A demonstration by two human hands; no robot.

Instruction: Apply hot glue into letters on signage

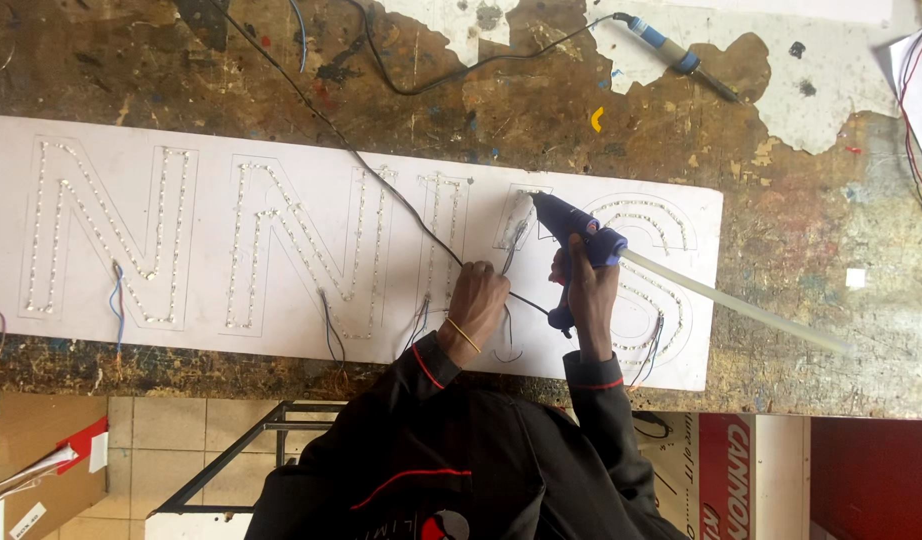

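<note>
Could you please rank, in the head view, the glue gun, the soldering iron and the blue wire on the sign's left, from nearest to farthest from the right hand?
From the right hand:
1. Glue gun, gripped in it.
2. Soldering iron, up at the bench's far edge.
3. Blue wire, far along the sign's left end.

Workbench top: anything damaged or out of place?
Yes. The workbench coating is badly peeled and paint-stained, bare wood showing. A soldering iron lies loose at the far edge, cord trailing. The white sign board looks intact.
</note>
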